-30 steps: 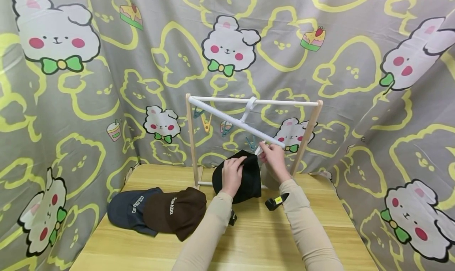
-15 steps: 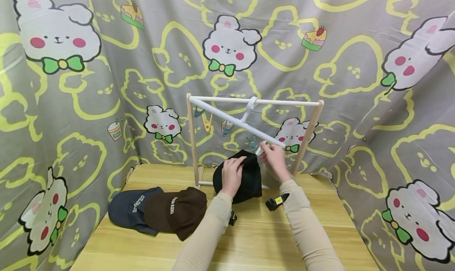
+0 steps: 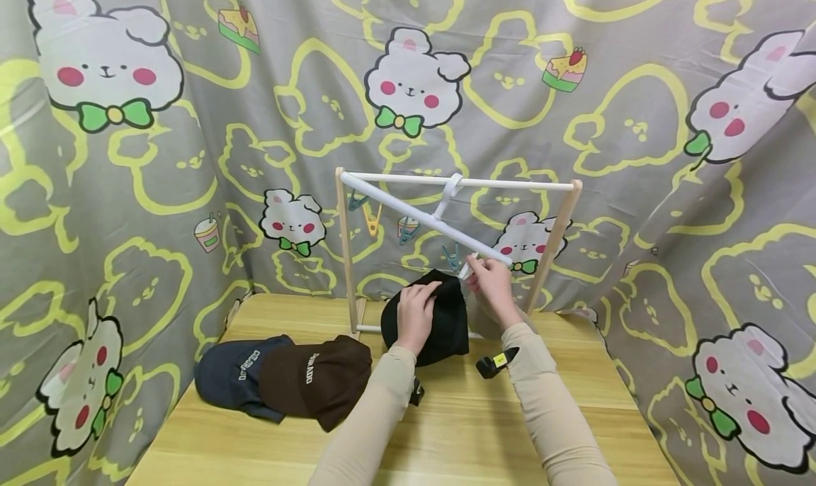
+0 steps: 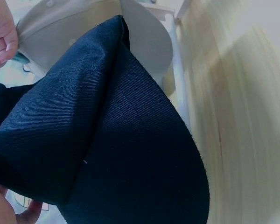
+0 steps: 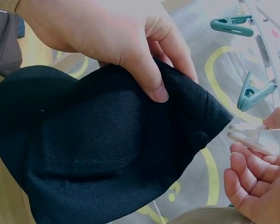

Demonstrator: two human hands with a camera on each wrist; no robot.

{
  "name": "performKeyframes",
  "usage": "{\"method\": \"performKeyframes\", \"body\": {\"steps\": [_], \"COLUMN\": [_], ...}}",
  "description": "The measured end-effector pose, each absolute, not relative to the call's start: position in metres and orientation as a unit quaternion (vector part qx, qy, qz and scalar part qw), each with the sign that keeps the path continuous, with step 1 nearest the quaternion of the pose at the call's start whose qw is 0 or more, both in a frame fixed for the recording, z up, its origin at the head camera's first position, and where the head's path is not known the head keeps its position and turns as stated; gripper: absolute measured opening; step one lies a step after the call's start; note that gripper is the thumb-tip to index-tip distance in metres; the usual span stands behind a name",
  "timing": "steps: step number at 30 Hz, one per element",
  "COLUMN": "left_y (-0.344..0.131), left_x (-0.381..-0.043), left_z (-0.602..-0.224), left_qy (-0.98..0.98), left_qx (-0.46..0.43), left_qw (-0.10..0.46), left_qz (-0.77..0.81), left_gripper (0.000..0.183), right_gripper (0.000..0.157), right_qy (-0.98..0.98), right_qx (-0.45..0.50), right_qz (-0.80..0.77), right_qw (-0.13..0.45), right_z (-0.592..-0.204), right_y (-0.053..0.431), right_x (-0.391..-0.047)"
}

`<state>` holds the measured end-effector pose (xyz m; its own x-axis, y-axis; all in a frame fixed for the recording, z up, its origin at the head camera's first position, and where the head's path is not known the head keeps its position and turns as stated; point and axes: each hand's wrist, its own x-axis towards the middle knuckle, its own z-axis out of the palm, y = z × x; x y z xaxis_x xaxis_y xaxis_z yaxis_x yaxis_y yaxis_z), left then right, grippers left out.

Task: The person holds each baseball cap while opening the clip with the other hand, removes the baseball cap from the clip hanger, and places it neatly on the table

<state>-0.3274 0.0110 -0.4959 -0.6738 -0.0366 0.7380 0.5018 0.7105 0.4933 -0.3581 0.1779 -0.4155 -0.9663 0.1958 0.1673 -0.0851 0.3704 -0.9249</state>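
Note:
My left hand (image 3: 416, 316) grips a black cap (image 5: 93, 135), thumb on one face and fingers behind, and holds it up below the slanted white hanger (image 3: 433, 222). My right hand (image 3: 492, 286) pinches a white clothespin (image 5: 252, 136) near the hanger's low end. In the right wrist view, the clothespin's parted tips are right at the cap's pointed corner. Behind the black cap, a beige cap (image 4: 147, 39) shows in the left wrist view; in the head view my right hand and wrist partly hide it.
A wooden-sided rack (image 3: 348, 259) carries the hanger on its white top rod (image 3: 510, 183). Teal clothespins (image 5: 255, 95) and a yellow one (image 3: 372, 220) hang along the hanger. A navy cap (image 3: 232, 373) and a brown cap (image 3: 315, 376) overlap on the table (image 3: 446, 436) at left.

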Motion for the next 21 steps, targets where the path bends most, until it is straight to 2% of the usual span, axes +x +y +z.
{"method": "performKeyframes", "body": {"steps": [21], "left_y": [0.0062], "left_x": [-0.3248], "left_z": [-0.4988], "left_qy": [-0.849], "left_qx": [-0.133], "left_qw": [0.365], "left_qz": [-0.359], "left_gripper": [0.026], "right_gripper": [0.042], "right_qy": [-0.817], "right_qx": [-0.03], "right_qz": [0.563], "right_qw": [0.122], "right_z": [-0.4156], "right_y": [0.181], "right_x": [-0.3582]}}
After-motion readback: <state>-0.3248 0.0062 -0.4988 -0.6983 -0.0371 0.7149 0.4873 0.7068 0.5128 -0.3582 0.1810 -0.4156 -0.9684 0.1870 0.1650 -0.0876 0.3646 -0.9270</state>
